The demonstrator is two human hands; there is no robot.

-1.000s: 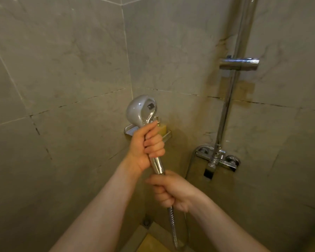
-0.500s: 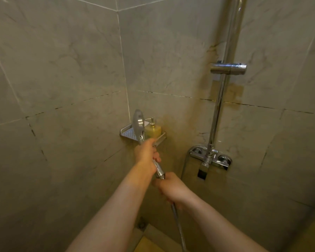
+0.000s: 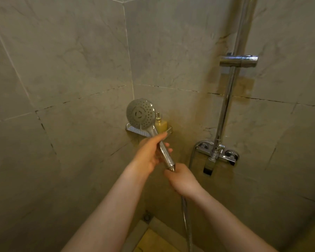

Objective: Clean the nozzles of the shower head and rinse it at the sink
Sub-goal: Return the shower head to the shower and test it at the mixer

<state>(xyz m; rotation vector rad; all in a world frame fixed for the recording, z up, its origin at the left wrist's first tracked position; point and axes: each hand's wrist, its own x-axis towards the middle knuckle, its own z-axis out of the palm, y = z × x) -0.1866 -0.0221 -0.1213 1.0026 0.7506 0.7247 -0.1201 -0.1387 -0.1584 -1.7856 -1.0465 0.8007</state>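
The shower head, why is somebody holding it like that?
A person holds the shower head up in a tiled shower corner, its nozzle side facing them. The left hand grips the handle, and the right hand grips the hose joint right below it. The holder on the rail is empty. No cleaning is visible yet.

One head-worn view looks forward and down, close into a tiled shower corner (image 3: 129,84).

At centre frame, the shower head (image 3: 140,113) shows a grey face dotted with dark nozzle holes; its handle is shiny chrome. Just right of it stands a yellow bottle (image 3: 160,124). Grey-beige marbled wall tiles (image 3: 62,51) carry dark-speckled grout lines.
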